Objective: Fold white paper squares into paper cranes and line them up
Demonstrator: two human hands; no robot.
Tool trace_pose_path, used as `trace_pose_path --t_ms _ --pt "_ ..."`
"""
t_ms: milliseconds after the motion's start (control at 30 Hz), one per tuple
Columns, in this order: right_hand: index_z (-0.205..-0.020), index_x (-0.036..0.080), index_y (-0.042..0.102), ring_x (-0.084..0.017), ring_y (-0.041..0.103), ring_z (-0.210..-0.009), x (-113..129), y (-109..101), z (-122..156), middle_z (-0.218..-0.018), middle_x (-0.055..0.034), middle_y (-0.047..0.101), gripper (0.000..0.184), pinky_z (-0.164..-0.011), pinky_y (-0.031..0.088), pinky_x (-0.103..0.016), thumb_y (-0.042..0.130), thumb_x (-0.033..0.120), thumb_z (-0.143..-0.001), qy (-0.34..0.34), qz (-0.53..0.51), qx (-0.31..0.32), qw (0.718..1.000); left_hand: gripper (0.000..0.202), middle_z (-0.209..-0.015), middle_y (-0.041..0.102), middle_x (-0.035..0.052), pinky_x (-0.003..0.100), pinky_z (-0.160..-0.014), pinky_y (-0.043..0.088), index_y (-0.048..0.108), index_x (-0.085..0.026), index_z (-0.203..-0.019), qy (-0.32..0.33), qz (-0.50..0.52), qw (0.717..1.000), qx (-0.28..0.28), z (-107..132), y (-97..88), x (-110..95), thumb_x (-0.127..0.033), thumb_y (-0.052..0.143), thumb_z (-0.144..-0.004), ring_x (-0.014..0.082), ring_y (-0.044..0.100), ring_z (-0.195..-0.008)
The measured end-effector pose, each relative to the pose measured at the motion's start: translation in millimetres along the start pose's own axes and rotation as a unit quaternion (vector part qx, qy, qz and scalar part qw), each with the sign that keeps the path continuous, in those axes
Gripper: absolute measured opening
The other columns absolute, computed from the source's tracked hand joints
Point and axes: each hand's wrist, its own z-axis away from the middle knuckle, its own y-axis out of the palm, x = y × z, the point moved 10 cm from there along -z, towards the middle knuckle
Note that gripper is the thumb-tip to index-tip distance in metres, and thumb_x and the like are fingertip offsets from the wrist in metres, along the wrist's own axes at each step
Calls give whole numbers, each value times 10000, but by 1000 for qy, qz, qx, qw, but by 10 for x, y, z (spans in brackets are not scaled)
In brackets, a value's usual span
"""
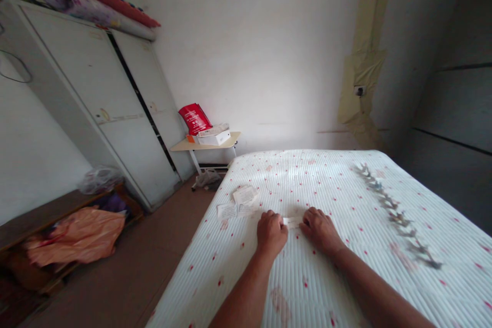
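Paper slips [239,202] lie in a loose cluster on a white quilted bedcover with red flecks [330,184], just ahead of the hands and to the left. A blurred, dark leafy sprig [395,215] runs diagonally across the bed's right side, well apart from the hands. Past the bed's far end, a small table [180,147] holds a white box [214,138] and a red packet [195,119], beside a white wardrobe [92,82]. Nothing lies between the hands and the narrow white paper slip [292,222]. The left hand [272,233] and right hand [320,229] rest close together, knuckles up and fingers curled downward, one at each end of that slip. Whether they pinch it or merely touch it, I cannot tell. The slip lies flat on the bedcover, its long axis running roughly crosswise between the hands.
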Motion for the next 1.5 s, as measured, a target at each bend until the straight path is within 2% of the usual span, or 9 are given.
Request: trace_pose_path --t_ms 167,500,800,1067,1300,1500 --pt "-794 170 575 -177 520 -864 -11 22 -7 -928 -62 585 152 -726 336 -286 444 219 -855 12 7 11 1000 54 -858 601 25 260 -779 354 605 -187 -747 6 25 1000 -6 7 0 2 -189 552 -752 167 507 -884" --pt "-934 137 592 -246 517 -978 32 96 -32 -1050 -135 592 224 -759 359 -342 382 209 -907 9 88 12 996 147 -871 631 17 283 -763 350 652 -205 -773 -19 7 1000 6 -30 7 30 -309 549 -785 179 530 -901" --pt "-913 146 596 -258 521 -960 12 117 -38 -1048 -151 592 217 -749 356 -355 387 202 -898 5 93 -15 996 141 -944 620 15 289 -798 345 648 -224 -825 -35 9 999 32 -28 64 74 -329 568 -776 182 518 -971" --pt "-906 144 599 -259 519 -951 17 111 -48 -1038 -157 601 207 -744 360 -353 400 197 -881 6 97 -24 995 198 -1003 603 47 334 -813 342 623 -210 -864 -25 -44 998 32 -3 60 9 -323 461 -853 213 496 -1020" --pt "-891 123 623 -254 542 -954 30 65 -65 -1022 -150 615 207 -731 372 -331 424 162 -851 30 99 5 995 246 -980 604 98 394 -808 358 632 -174 -881 -5 -79 996 35 -56 60 -77 -290 417 -858 261 495 -1013" --pt "-887 105 630 -229 559 -950 -11 52 -112 -1045 -151 614 233 -741 378 -305 409 170 -854 53 83 40 994 256 -986 603 121 421 -821 353 642 -157 -903 -15 -88 995 41 -72 47 -111 -261 414 -847 279 490 -1028"
